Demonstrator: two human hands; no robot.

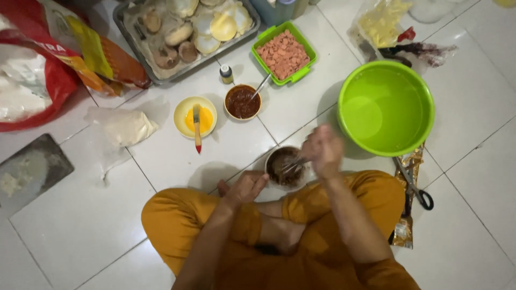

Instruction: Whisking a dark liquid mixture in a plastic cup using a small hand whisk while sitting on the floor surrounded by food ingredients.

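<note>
The right hand (322, 150) pinched a fork (293, 164) slanting down-left into the small bowl (285, 166) (brown mix inside), just beside the left hand's (246, 186) loosely curled fingers.

Green basin (386, 107), scissors (413, 185), sauce bowl (242, 102), perhaps dough tray (185, 32).

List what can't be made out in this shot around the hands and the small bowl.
- Right hand: motion-blurred in the head view; its grip on the fork is unclear.
- Small bowl: the brown contents are too blurred to identify, and the left hand hides part of the rim.
- Tray: cut off by the top edge.
- Red bag: cut off by the left edge.
- Scissors: partly hidden behind the knee.
</note>
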